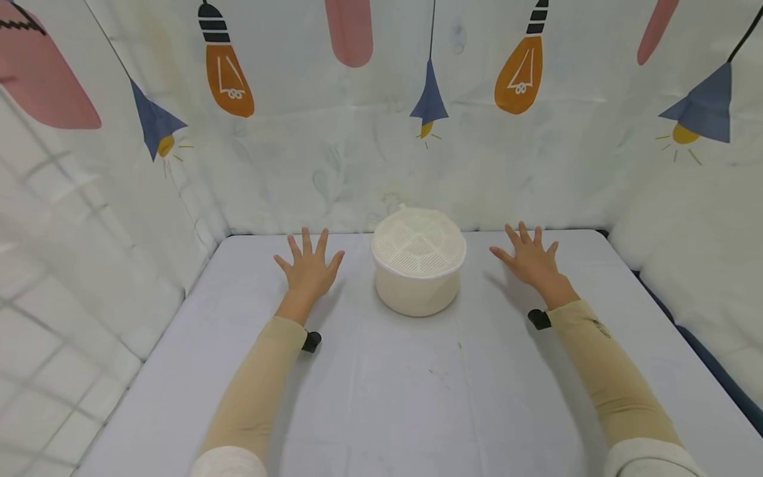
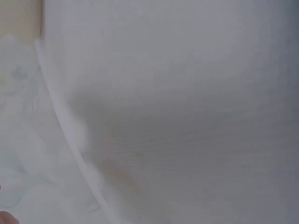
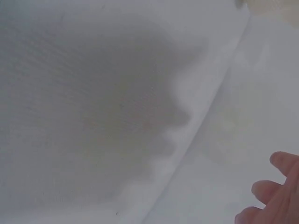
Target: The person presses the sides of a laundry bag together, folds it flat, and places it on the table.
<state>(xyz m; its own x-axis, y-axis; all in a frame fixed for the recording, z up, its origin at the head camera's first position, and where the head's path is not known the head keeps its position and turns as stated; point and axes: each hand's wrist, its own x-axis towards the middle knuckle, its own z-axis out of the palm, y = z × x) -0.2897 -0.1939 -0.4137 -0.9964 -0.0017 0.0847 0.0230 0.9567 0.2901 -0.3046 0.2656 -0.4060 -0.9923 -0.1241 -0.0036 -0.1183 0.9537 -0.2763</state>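
A round cream container [image 1: 417, 291] with a domed mesh top [image 1: 420, 242] stands upright near the table's far edge. To its left, my left hand [image 1: 310, 270] is held with straight, spread fingers, and nothing is in it. On the container's other side my right hand [image 1: 532, 262] also has its fingers spread and holds nothing. Both hands are apart from the container and cast shadows on the tabletop. In the right wrist view several fingers [image 3: 268, 191] show at the lower right. Only a fingertip [image 2: 8, 218] appears in the left wrist view.
A white cloth covers the table [image 1: 405, 397]. Behind it hangs a pale curtain [image 1: 286, 172] printed with lamps and bulbs; white fabric also closes off both sides. Small brownish marks [image 1: 441, 374] dot the cloth in front of the container.
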